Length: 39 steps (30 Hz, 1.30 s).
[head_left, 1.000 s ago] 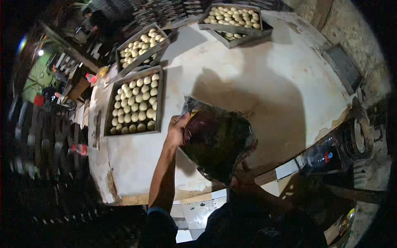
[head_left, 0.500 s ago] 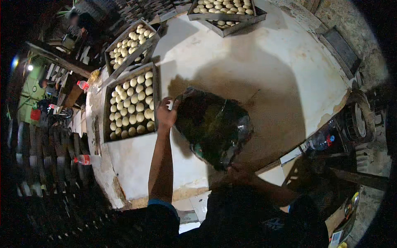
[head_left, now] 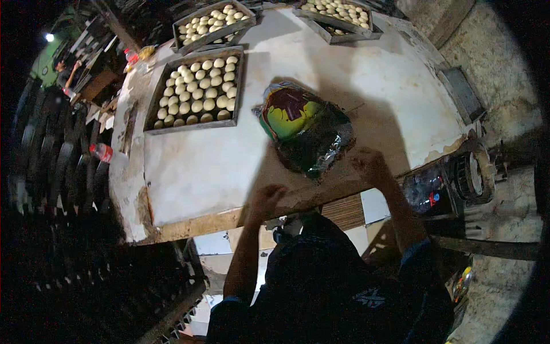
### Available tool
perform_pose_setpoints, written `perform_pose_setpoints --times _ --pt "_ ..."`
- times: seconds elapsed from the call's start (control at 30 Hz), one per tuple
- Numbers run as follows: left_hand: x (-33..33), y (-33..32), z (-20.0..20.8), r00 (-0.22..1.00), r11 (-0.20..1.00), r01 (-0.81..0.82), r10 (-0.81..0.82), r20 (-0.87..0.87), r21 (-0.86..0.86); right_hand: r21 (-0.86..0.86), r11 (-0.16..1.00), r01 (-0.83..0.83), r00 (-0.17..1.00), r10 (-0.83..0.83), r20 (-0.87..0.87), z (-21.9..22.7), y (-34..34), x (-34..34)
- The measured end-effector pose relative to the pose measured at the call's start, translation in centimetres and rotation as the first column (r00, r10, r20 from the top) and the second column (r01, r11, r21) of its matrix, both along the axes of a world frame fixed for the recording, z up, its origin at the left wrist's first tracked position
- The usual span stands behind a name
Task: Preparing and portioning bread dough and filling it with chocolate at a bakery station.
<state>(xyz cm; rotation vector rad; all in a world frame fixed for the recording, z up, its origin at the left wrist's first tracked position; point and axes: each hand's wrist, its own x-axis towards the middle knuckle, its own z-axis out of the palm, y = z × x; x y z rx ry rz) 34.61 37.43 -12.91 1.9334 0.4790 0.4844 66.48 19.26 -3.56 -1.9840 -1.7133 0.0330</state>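
A glossy plastic package [head_left: 309, 129], dark with green, yellow and maroon patches, lies on the white worktable [head_left: 195, 172] in front of me. My left hand [head_left: 267, 200] is over the table's near edge, apart from the package, with its loosely bent fingers pointing right and nothing in them. To the package's lower right is my right hand [head_left: 369, 164], deep in shadow. It looks open and empty, its fingers toward the package without visibly gripping it. A dark tray [head_left: 197, 127] of round, pale dough balls [head_left: 197, 93] rests to the left of the package.
Two more stacks of trays with dough balls, a left one [head_left: 215, 26] and a right one [head_left: 344, 23], stand at the far side. An empty-looking metal pan [head_left: 462, 94] sits by the right edge. A red-labelled bottle [head_left: 102, 152] is at the left edge.
Both hands have let go of the package, which now lies on the table with its coloured side showing. My left hand has drawn back toward the near edge; the right has moved farther right.
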Motion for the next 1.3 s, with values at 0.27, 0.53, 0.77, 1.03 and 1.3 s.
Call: perform_pose_setpoints --times 0.27,0.53,0.77,1.03,1.3 --pt "6.6 -11.8 -0.3 0.999 0.449 0.014 0.029 0.031 -0.893 -0.307 0.877 -0.37 0.822 0.463 0.332 0.6 5.8 2.0" --pt "13.8 -14.9 2.4 0.868 0.677 -0.305 0.487 0.097 -0.67 -0.148 0.788 -0.597 0.705 0.604 0.372 -3.8 7.1 4.6" --pt "16.3 -14.7 2.5 0.665 0.164 -0.393 0.73 -0.157 -0.905 -0.136 0.679 -0.722 0.612 0.718 0.332 -1.8 9.2 4.6" --pt "16.0 -14.1 3.0 0.575 0.038 -0.274 0.807 -0.132 -0.961 -0.344 0.542 -0.767 0.356 0.805 0.475 2.1 12.1 4.1" --pt "18.6 -12.5 10.3 0.529 -0.168 -0.328 0.783 -0.328 -0.93 -0.332 0.593 -0.734 0.633 0.774 -0.017 2.9 12.8 4.0"
